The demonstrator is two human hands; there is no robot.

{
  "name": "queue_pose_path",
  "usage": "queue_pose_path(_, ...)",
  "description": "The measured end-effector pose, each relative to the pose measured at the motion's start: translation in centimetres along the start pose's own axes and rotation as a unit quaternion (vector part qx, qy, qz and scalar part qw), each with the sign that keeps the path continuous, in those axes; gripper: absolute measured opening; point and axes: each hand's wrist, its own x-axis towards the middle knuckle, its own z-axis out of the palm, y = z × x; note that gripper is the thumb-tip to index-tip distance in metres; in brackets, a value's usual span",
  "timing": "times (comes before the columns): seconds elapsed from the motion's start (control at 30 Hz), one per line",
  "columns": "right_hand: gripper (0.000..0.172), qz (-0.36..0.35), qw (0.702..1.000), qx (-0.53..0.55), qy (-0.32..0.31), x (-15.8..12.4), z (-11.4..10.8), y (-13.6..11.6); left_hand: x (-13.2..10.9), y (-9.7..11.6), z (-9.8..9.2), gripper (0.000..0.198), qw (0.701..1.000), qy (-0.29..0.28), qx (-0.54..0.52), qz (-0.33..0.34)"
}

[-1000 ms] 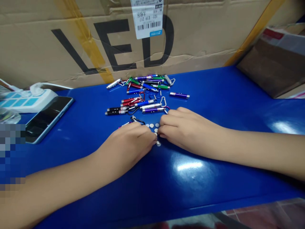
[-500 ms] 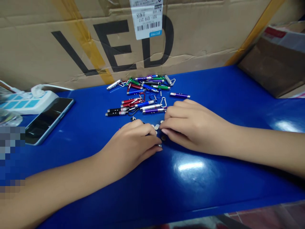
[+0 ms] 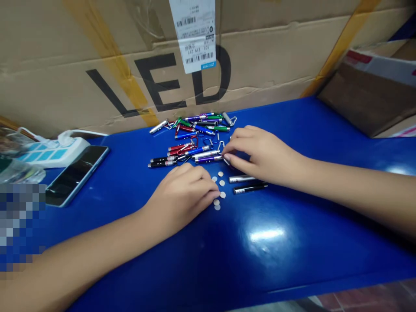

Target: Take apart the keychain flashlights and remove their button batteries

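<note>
A pile of small keychain lights (image 3: 195,138) in red, blue, green, purple, black and silver lies on the blue table (image 3: 292,242). My right hand (image 3: 263,154) reaches to the pile's near right edge, thumb and fingers pinched at the end of a purple light (image 3: 208,159). A silver tube (image 3: 242,178) and a black tube (image 3: 250,187) lie just in front of that hand. My left hand (image 3: 183,195) rests on the table with its fingers curled under; what they hold is hidden. Several small round button cells (image 3: 218,190) lie beside its fingertips.
A large cardboard box (image 3: 97,52) marked "LED" stands along the table's back edge. A phone (image 3: 76,173) and a white power strip (image 3: 48,151) lie at the left. Another carton (image 3: 367,95) sits at the back right. The table's front edge runs along the bottom right.
My right hand has moved up from the button cells to the pile's edge, which uncovers a silver and a black tube. My left hand stays put. The camera has tilted slightly.
</note>
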Motion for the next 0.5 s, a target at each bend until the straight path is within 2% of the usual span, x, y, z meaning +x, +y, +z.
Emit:
queue_pose_path(0.07, 0.02, 0.007, 1.0, -0.003, -0.007, 0.4, 0.2, 0.4, 0.6, -1.2, -0.8, 0.015, 0.999, 0.029, 0.017, -0.02)
queue_pose_path(0.17, 0.021, 0.007, 0.998, -0.037, -0.044, 1.2, 0.4, 0.7, 1.5, -3.2, -1.8, 0.016, 0.994, 0.02, 0.073, -0.08)
queue_pose_path(0.27, 0.018, 0.008, 0.994, -0.075, -0.085, 2.0, 0.7, 0.7, 2.1, -4.7, -1.9, 0.014, 0.993, -0.018, 0.081, -0.087)
queue_pose_path(0.37, 0.017, 0.011, 0.992, -0.086, -0.094, 2.3, 1.0, 0.6, 2.2, -5.0, -1.5, 0.015, 0.993, -0.027, 0.08, -0.08)
queue_pose_path(0.5, 0.018, -0.001, 0.998, -0.028, -0.058, 2.3, 0.8, 0.2, 2.1, -4.5, -1.4, 0.022, 0.994, 0.007, 0.099, -0.046)
